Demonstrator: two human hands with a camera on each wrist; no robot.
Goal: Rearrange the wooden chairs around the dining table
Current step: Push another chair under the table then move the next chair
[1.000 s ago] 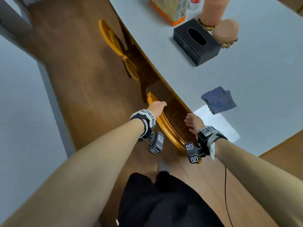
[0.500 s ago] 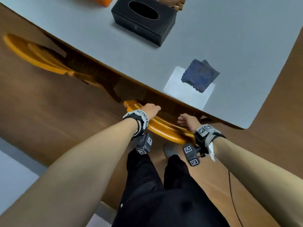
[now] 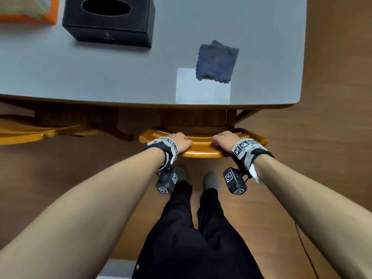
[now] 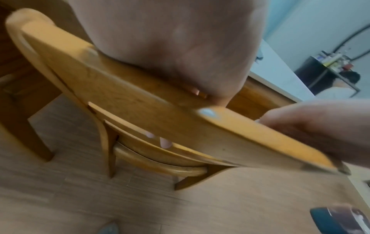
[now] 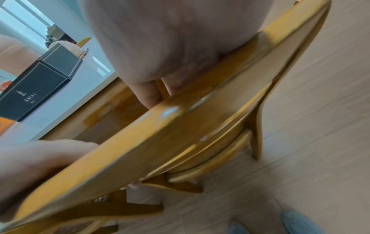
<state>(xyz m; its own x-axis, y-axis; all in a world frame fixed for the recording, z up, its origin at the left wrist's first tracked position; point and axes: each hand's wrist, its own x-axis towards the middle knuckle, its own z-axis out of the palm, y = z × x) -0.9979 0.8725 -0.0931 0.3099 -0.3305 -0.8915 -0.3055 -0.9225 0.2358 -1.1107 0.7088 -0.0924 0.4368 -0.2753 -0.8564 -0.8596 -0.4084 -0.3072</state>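
Both hands now grip one chair (image 3: 203, 147) by its top rail: left hand (image 3: 179, 140) toward the rail's left end, right hand (image 3: 224, 138) toward its right, fingers curled over the far edge. A sec ago you stood at an angle w/ the left hand barely on; you're now square behind it. Chair sits tucked against the table (image 3: 120, 81) edge, near its right corner. Judgement: grip set, ready to shift. Second chair (image 3: 26, 133) stands left of the first.
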